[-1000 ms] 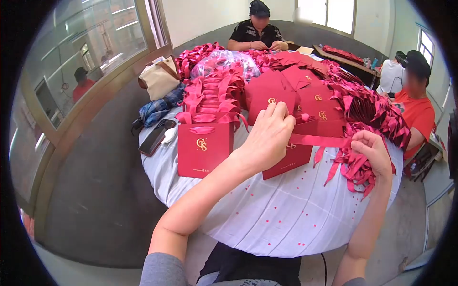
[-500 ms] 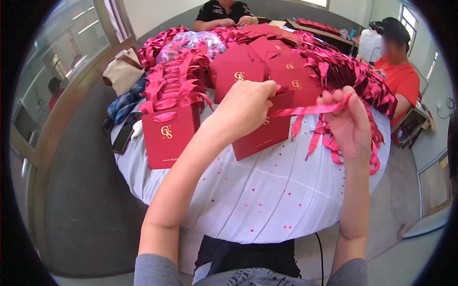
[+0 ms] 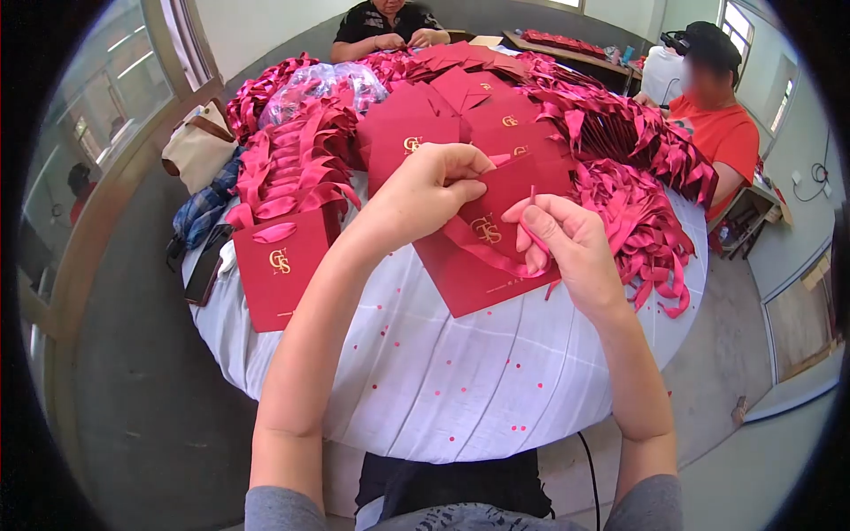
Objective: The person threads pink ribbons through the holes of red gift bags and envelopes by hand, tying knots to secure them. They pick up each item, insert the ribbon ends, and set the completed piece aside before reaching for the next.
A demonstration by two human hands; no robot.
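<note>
Left of the fingers stands a red paper bag (image 3: 282,292). The left hand (image 3: 423,193) pinches a tilted, gold-lettered red paper carrier (image 3: 456,288) by its top edge; the right hand (image 3: 575,243), fingers closed, grips a flat pink fabric ribbon (image 3: 506,265), heaped pink ribbons (image 3: 633,217) to their right.

Looks like a small workshop, with red bags (image 3: 414,131) massed beyond the left hand (image 3: 436,190), ribbons (image 3: 630,221) heaped beside the right hand (image 3: 571,243), and other people (image 3: 376,40) farther off around the table (image 3: 465,372).
</note>
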